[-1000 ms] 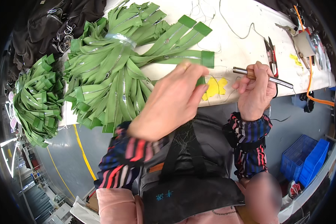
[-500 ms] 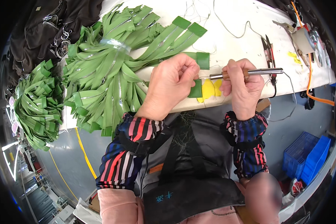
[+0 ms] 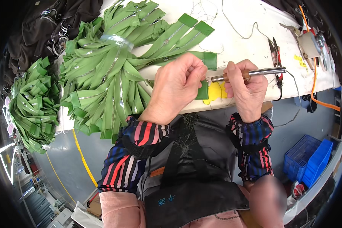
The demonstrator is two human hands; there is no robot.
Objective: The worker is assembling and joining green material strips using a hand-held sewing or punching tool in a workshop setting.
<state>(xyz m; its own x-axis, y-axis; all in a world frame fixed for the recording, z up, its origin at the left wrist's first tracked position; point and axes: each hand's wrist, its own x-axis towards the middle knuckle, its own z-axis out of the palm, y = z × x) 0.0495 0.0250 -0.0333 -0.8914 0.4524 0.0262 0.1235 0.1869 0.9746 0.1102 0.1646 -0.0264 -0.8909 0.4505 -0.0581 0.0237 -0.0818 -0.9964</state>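
Observation:
My right hand (image 3: 247,88) is closed around a corded soldering iron (image 3: 268,71) with a metal barrel and a brown grip. Its thin tip points left, just beside the fingertips of my left hand (image 3: 178,85). Those fingers are pinched together; what they hold, if anything, is too small to make out. Below them the square green end tab (image 3: 203,92) of a zipper sticks out, the rest largely covered by the hand. A torn yellow piece (image 3: 216,92) lies right of the tab. Another green zipper end (image 3: 209,60) lies just beyond my fingers.
A big tied bundle of green zippers (image 3: 114,72) fills the left of the white table (image 3: 239,47); a second bundle (image 3: 32,106) hangs farther left. Dark fabric (image 3: 34,30) is piled at far left. Red-handled snippers (image 3: 278,64) and an orange cable (image 3: 315,79) lie right. Blue crates (image 3: 304,155) stand below.
The soldering iron has moved left, its tip now closer to my left fingertips and at the green tab. The whole view has shifted slightly.

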